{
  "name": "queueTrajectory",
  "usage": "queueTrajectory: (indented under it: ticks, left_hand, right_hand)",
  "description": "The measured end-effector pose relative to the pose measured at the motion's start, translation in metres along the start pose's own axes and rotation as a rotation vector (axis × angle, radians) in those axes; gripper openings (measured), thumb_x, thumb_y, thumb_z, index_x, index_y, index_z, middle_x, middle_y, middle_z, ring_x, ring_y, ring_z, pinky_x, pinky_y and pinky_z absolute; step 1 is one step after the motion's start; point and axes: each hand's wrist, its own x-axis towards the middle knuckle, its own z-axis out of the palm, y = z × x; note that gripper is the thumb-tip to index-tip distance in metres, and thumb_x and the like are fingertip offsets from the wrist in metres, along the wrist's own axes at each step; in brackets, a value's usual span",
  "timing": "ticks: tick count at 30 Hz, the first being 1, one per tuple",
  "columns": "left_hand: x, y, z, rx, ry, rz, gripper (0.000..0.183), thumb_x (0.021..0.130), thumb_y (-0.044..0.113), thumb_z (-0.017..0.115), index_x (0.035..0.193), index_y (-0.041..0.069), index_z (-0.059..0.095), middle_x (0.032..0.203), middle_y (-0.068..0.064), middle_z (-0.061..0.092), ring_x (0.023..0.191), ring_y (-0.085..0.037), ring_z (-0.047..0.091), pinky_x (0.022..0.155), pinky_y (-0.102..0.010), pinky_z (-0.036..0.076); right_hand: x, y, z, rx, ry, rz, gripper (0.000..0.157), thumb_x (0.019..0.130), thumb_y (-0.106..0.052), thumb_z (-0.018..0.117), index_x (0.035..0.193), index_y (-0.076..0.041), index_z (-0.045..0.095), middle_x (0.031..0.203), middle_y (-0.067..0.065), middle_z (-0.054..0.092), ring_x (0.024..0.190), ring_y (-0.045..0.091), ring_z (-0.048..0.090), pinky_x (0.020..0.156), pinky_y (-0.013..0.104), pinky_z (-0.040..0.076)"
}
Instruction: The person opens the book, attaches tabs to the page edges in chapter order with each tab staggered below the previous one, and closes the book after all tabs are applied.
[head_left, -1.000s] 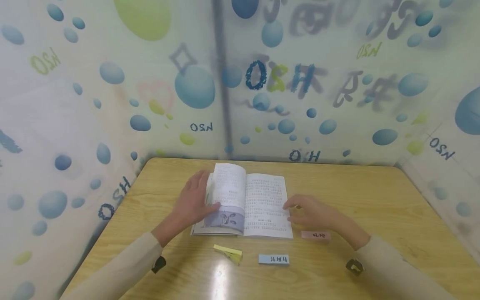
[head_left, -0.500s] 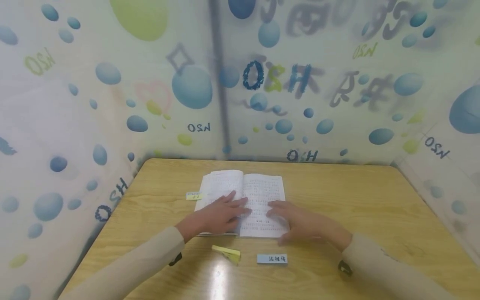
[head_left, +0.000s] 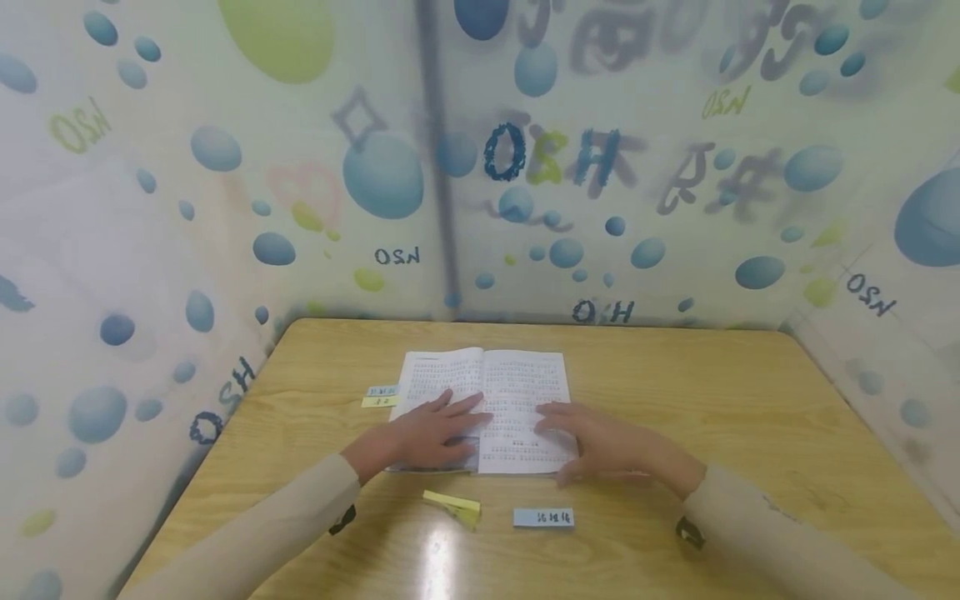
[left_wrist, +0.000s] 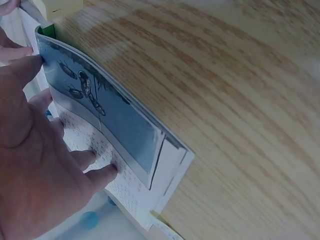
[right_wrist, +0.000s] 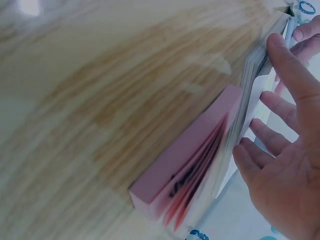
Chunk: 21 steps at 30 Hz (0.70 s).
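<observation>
An open book (head_left: 522,379) lies on the wooden table, printed text across both pages. My left hand (head_left: 431,433) rests on the lower left page with its fingers spread toward the spine. Part of a blue-grey picture (left_wrist: 100,100) on that page shows in the left wrist view. On the right page, the fingertips of my right hand (head_left: 615,442) touch the paper near its outer edge. A blue sticky tab (head_left: 382,390) and a yellow sticky tab (head_left: 379,402) stick out from the book's left edge. A pink sticky-note pad (right_wrist: 185,160) lies beside the book, mostly hidden from the head view.
In front of the book lie a yellow sticky-note pad (head_left: 452,505) with a lifted strip and a blue sticky-note pad (head_left: 543,517) with handwriting. A wall with printed bubbles (head_left: 566,252) stands behind the table (head_left: 675,367).
My left hand has moved right from the page's outer edge onto the page. The raised left page has come down flat, and the sticky tabs show. My right hand has shifted slightly left onto the book.
</observation>
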Motion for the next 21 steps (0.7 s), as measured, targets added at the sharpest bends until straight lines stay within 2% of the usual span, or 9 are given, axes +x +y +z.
queueTrajectory:
  ticks: [9, 14, 18, 21]
  left_hand:
    - [0.003, -0.001, -0.001, -0.009, -0.049, -0.046, 0.058, 0.107, 0.048, 0.045, 0.161, 0.029, 0.034, 0.169, 0.001, 0.01, 0.149, -0.046, 0.007, 0.118, -0.059, 0.015]
    - [0.006, 0.004, -0.002, -0.003, 0.0, -0.036, 0.057, 0.106, 0.042, 0.052, 0.158, 0.024, 0.039, 0.168, -0.002, 0.015, 0.149, -0.046, 0.009, 0.118, -0.059, 0.014]
    - [0.01, 0.015, -0.004, -0.006, 0.051, -0.041, 0.057, 0.101, 0.036, 0.06, 0.154, 0.019, 0.046, 0.165, -0.007, 0.025, 0.149, -0.046, 0.012, 0.118, -0.058, 0.015]
    - [0.014, 0.024, -0.005, 0.008, 0.05, -0.052, 0.059, 0.098, 0.033, 0.064, 0.153, 0.017, 0.047, 0.164, -0.01, 0.029, 0.149, -0.046, 0.012, 0.119, -0.056, 0.016]
  right_hand:
    - [0.0, -0.003, -0.006, 0.026, 0.008, -0.043, 0.064, 0.083, -0.037, 0.084, 0.14, -0.017, 0.061, 0.16, 0.005, 0.036, 0.148, 0.029, 0.027, 0.118, 0.049, 0.023]
    - [-0.001, -0.004, -0.006, -0.02, 0.009, -0.046, 0.059, 0.087, -0.034, 0.082, 0.139, -0.016, 0.062, 0.159, 0.006, 0.038, 0.147, 0.028, 0.03, 0.117, 0.048, 0.025]
    - [-0.001, -0.007, -0.005, -0.057, 0.015, -0.054, 0.053, 0.088, -0.023, 0.08, 0.138, -0.015, 0.062, 0.159, 0.008, 0.039, 0.146, 0.028, 0.032, 0.117, 0.046, 0.026]
    - [-0.001, -0.01, -0.005, -0.067, 0.021, -0.061, 0.053, 0.087, -0.015, 0.077, 0.137, -0.013, 0.062, 0.158, 0.009, 0.04, 0.146, 0.029, 0.032, 0.117, 0.045, 0.026]
